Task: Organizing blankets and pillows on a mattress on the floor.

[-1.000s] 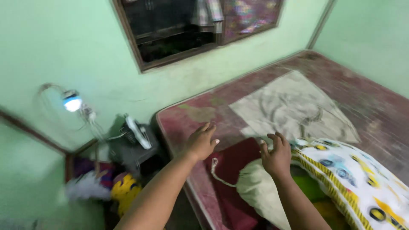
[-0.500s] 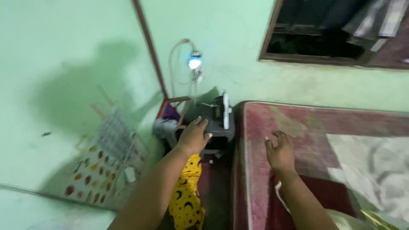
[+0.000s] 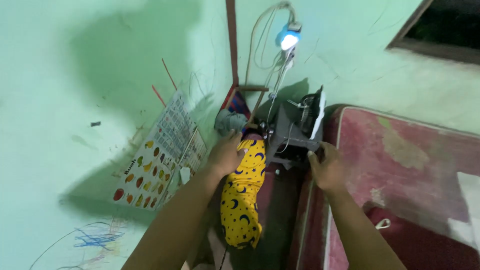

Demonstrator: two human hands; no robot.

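My left hand [image 3: 226, 153] reaches down into the gap beside the bed, its fingers spread and touching the top end of a long yellow bolster with dark moons [image 3: 241, 196]. My right hand [image 3: 327, 169] hovers open over the edge of the red mattress [image 3: 395, 155], close to a dark grey box [image 3: 292, 136] that carries a small fan [image 3: 313, 113]. Neither hand grips anything.
A fruit picture chart [image 3: 160, 152] leans on the green wall at left. A glowing blue light with cables [image 3: 288, 37] hangs in the corner. A dark window frame [image 3: 442, 35] is at top right. A red cloth [image 3: 425, 245] lies on the mattress.
The view swung left from the bed toward the corner. Both hands moved from above the mattress toward the gap; the left hand now touches the yellow bolster.
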